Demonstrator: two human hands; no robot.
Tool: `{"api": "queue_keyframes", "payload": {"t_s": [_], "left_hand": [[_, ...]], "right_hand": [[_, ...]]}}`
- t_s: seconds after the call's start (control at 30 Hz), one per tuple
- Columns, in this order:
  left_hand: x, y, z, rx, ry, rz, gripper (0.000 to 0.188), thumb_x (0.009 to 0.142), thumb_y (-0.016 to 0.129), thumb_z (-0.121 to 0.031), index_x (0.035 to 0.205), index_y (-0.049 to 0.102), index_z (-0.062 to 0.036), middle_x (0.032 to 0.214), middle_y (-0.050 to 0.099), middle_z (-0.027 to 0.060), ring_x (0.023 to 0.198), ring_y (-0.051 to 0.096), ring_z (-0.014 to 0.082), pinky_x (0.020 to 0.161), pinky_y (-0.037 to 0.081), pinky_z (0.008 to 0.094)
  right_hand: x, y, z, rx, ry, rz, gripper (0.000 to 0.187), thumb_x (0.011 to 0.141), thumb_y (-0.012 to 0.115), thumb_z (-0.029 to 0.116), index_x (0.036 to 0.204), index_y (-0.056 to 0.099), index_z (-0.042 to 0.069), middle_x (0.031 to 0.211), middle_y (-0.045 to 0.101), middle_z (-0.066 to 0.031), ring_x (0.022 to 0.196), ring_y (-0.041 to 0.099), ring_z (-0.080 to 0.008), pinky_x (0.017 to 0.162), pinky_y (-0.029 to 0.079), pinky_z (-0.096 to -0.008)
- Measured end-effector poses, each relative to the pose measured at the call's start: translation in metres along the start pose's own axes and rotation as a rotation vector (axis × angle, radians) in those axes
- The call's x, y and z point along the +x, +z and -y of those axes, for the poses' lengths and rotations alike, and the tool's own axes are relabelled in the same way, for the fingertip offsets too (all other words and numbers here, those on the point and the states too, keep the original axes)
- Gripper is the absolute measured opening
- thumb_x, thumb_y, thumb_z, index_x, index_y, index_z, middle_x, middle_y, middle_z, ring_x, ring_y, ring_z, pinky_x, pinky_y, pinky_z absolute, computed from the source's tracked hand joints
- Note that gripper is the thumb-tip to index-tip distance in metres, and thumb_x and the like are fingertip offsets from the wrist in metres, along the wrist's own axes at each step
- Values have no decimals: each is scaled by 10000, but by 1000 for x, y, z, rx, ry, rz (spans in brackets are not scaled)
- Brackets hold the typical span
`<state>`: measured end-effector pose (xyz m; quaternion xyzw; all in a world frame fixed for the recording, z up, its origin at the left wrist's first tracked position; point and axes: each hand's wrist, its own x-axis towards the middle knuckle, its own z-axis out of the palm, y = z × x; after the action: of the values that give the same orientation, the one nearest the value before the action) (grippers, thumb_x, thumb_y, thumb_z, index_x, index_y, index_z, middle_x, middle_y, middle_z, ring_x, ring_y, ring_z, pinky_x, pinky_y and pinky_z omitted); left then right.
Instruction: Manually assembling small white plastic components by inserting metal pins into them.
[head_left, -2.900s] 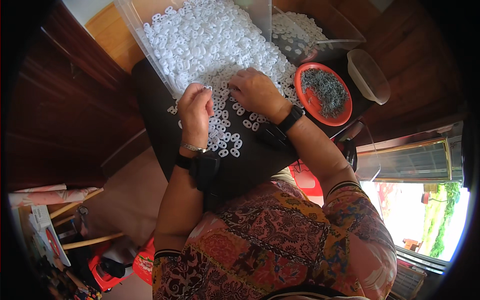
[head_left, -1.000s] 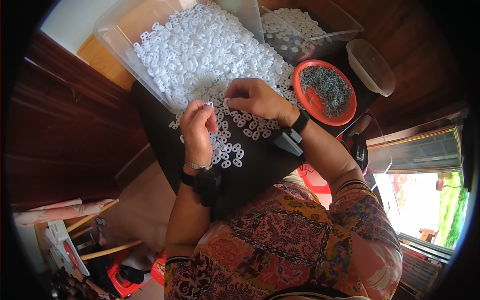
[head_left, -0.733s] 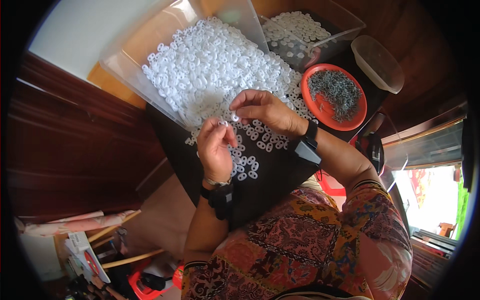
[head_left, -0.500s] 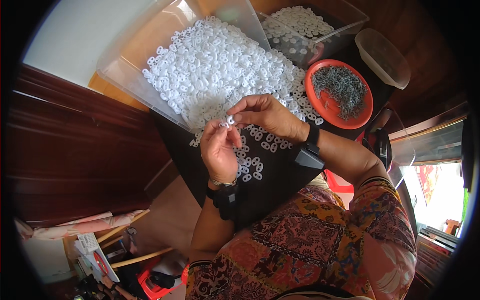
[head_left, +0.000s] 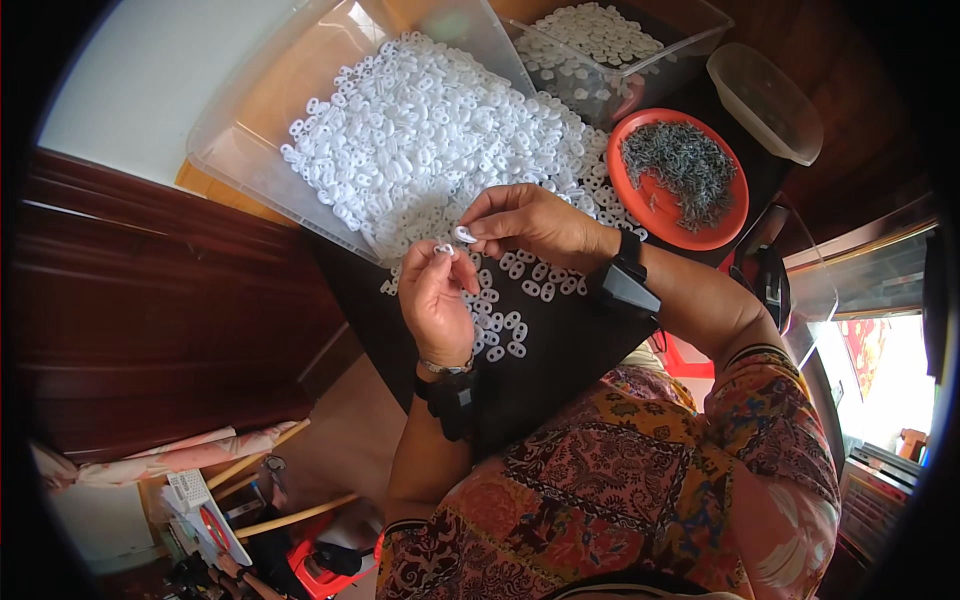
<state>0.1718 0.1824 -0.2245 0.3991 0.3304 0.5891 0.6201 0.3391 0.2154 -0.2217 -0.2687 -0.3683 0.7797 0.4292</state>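
Note:
Between the thumb and fingers of my left hand (head_left: 436, 300) is a small white two-holed plastic piece (head_left: 444, 249). My right hand (head_left: 530, 225) pinches another white oval piece (head_left: 464, 235), tilted, just above and to the right of the first. The two pieces look slightly apart. Both hands are over the black tabletop (head_left: 390, 335), in front of a big heap of white two-holed pieces (head_left: 420, 140) that spills from a clear plastic bin (head_left: 240, 130) lying open toward me. Several loose white pieces (head_left: 495, 322) lie under and beside my hands.
Right of the heap, an orange-red plate (head_left: 655, 205) holds a pile of small grey metal parts (head_left: 690, 165). Behind it stands a clear box (head_left: 700, 40) with more white pieces. A shallow clear tub (head_left: 765, 105) sits at far right. Dark wooden panels (head_left: 170, 300) rise at left.
My right hand has drawn its white piece slightly up and away from the one in my left hand, and that piece has turned. My left hand has barely moved.

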Motion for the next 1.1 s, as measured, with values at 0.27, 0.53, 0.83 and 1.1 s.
{"api": "queue_keyframes", "payload": {"t_s": [0.27,0.53,0.83,1.1], "left_hand": [[-3,5,-3,179,-6,-10,122,880,485,-146,841,513,-33,666,547,48,549,446,97,529,364,217],[-6,8,-1,348,-35,-8,102,869,528,-123,803,532,-46,635,501,-14,541,419,46,506,334,186],[-6,9,-1,405,-32,-9,94,863,540,-120,807,539,-44,628,488,-24,528,407,35,489,328,177],[-7,10,-2,384,-63,-38,91,858,531,-110,794,528,-44,620,479,-24,516,394,36,478,317,181]], "right_hand": [[-6,8,4,-186,-165,-20,140,847,623,31,985,633,8,889,640,-23,798,583,-79,739,465,-217],[-6,6,5,-295,-244,-18,120,852,617,6,970,639,16,901,640,-7,863,586,-74,798,471,-217],[-4,4,4,-477,-334,-45,107,837,653,54,929,658,-1,846,663,-21,805,585,-70,759,475,-227],[-8,7,3,-626,-392,-59,135,839,646,64,960,658,4,846,668,-32,811,594,-75,753,484,-236]]}}
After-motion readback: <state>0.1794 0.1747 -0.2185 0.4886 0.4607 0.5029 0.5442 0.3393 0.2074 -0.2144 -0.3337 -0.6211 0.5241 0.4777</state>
